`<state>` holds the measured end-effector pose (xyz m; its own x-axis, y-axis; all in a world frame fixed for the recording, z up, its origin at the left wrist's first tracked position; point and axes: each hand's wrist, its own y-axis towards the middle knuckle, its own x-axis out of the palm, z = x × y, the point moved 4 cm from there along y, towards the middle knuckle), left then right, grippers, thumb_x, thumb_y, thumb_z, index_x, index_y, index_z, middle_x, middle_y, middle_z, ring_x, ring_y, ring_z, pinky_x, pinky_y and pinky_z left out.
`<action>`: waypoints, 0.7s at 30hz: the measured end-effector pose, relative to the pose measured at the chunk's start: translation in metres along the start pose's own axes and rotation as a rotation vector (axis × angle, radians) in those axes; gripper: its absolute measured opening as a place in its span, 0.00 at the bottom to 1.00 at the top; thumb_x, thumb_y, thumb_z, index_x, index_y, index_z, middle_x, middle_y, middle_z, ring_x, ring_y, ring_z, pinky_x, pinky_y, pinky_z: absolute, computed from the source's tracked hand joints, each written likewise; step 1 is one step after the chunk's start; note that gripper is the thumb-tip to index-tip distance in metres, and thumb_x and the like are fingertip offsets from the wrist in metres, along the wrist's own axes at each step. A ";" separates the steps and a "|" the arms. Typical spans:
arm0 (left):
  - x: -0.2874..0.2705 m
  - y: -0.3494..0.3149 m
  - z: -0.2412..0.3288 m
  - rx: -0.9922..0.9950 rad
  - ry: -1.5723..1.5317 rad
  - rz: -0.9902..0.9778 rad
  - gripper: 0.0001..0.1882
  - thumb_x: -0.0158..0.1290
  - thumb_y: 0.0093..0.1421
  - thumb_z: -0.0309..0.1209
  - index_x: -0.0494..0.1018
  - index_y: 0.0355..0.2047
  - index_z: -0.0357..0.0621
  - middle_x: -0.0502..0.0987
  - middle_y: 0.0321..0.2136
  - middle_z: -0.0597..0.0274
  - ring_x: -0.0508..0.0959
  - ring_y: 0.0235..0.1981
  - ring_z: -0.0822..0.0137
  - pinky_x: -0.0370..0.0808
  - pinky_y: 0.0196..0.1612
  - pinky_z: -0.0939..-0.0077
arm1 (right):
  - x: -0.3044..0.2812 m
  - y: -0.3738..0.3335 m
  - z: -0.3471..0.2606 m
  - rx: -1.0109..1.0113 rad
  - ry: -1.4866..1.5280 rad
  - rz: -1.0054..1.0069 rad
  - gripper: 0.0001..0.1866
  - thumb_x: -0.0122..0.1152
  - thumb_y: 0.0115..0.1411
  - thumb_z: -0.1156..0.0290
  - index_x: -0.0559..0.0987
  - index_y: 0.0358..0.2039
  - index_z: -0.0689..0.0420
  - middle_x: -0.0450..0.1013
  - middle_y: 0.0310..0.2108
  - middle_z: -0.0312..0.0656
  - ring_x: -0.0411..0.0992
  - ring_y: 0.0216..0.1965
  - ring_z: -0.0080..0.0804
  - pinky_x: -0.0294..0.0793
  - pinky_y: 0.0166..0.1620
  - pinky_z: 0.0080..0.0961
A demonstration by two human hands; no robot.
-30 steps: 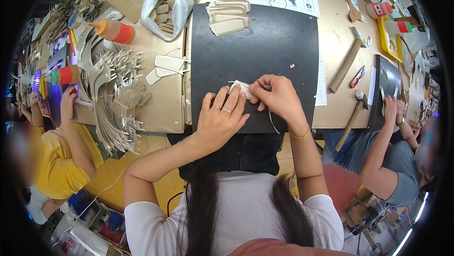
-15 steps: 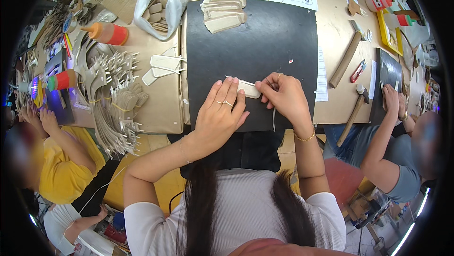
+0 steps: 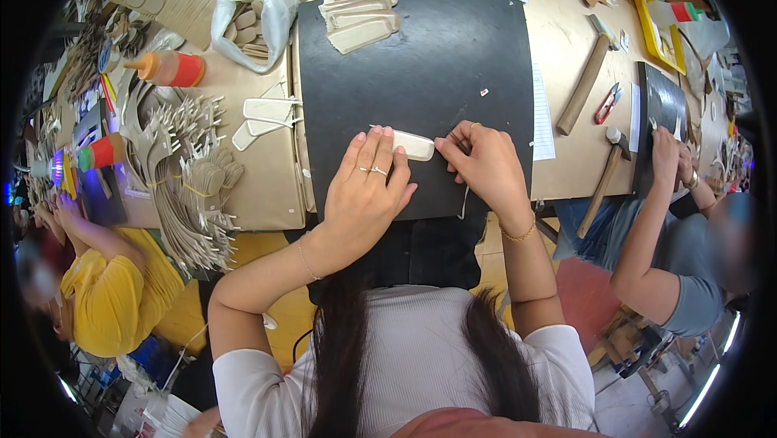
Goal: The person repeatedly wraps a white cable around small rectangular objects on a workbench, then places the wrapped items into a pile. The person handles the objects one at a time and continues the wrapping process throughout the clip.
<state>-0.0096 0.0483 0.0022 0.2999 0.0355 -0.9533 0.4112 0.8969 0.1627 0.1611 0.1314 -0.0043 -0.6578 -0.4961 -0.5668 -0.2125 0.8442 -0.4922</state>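
Observation:
My left hand (image 3: pixel 364 183) lies with its fingers stretched out, pressing a cream, rounded leather-like tab (image 3: pixel 414 145) onto the black mat (image 3: pixel 429 58). The tab's left part is hidden under those fingers. At its right end my right hand (image 3: pixel 489 169) is closed in a pinch, fingertips beside the edge. A thin pale cord (image 3: pixel 464 205) hangs below that hand and seems to run up into its grip. Farther up the mat lies a stack of similar beige tabs (image 3: pixel 362 19). Two pale tabs with thin white ends (image 3: pixel 267 110) rest left of the mat.
To the left are a plastic bag of beige pieces (image 3: pixel 279 25), a glue bottle (image 3: pixel 174 68) and a heap of straps (image 3: pixel 190 171). Two hammers (image 3: pixel 584 82) and red snips (image 3: pixel 605 106) lie to the right. A person in yellow (image 3: pixel 121 284) and one in grey-blue (image 3: pixel 672 276) work alongside.
The whole view has shifted slightly. Both my hands stay at the tab, the right one still pinched near its end. The person in yellow at left has moved.

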 end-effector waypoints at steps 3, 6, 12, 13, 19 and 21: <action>-0.001 0.005 -0.001 -0.010 -0.021 -0.005 0.26 0.63 0.58 0.35 0.76 0.55 0.36 0.74 0.56 0.38 0.73 0.60 0.44 0.67 0.66 0.48 | 0.002 0.000 0.001 -0.034 -0.025 0.021 0.16 0.68 0.64 0.64 0.80 0.27 0.65 0.76 0.17 0.39 0.76 0.17 0.22 0.74 0.24 0.22; -0.003 0.011 0.001 0.073 0.156 0.010 0.25 0.57 0.59 0.29 0.75 0.59 0.44 0.76 0.49 0.45 0.75 0.55 0.50 0.67 0.60 0.50 | 0.003 0.000 0.003 -0.039 -0.033 0.034 0.15 0.67 0.63 0.65 0.80 0.28 0.65 0.76 0.16 0.41 0.76 0.17 0.26 0.74 0.25 0.22; -0.005 0.017 0.006 0.035 0.136 -0.058 0.27 0.53 0.59 0.27 0.74 0.61 0.48 0.71 0.36 0.61 0.73 0.42 0.62 0.62 0.51 0.57 | 0.005 -0.026 -0.004 -0.447 -0.219 0.338 0.05 0.68 0.60 0.75 0.83 0.35 0.63 0.74 0.26 0.44 0.80 0.28 0.36 0.76 0.30 0.27; -0.004 0.018 0.007 0.034 0.135 -0.056 0.27 0.53 0.59 0.26 0.75 0.61 0.47 0.71 0.36 0.62 0.73 0.41 0.63 0.62 0.51 0.56 | 0.008 -0.032 -0.002 -0.460 -0.204 0.345 0.06 0.68 0.59 0.76 0.83 0.37 0.62 0.74 0.28 0.43 0.79 0.28 0.36 0.77 0.31 0.28; -0.003 0.022 0.009 0.043 0.113 -0.046 0.25 0.54 0.58 0.26 0.75 0.58 0.44 0.71 0.35 0.64 0.73 0.39 0.65 0.63 0.51 0.57 | 0.020 -0.050 0.011 -0.564 -0.250 0.405 0.18 0.66 0.55 0.80 0.85 0.47 0.57 0.71 0.32 0.38 0.75 0.23 0.33 0.78 0.28 0.29; -0.004 0.023 0.009 0.045 0.118 -0.045 0.24 0.54 0.58 0.26 0.76 0.57 0.44 0.71 0.34 0.64 0.73 0.38 0.65 0.63 0.51 0.57 | 0.022 -0.052 0.012 -0.594 -0.302 0.416 0.19 0.65 0.55 0.80 0.85 0.49 0.57 0.70 0.31 0.37 0.74 0.22 0.30 0.77 0.27 0.27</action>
<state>0.0067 0.0647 0.0120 0.1778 0.0495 -0.9828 0.4606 0.8784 0.1276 0.1664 0.0738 0.0005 -0.5611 -0.0768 -0.8242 -0.3988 0.8976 0.1878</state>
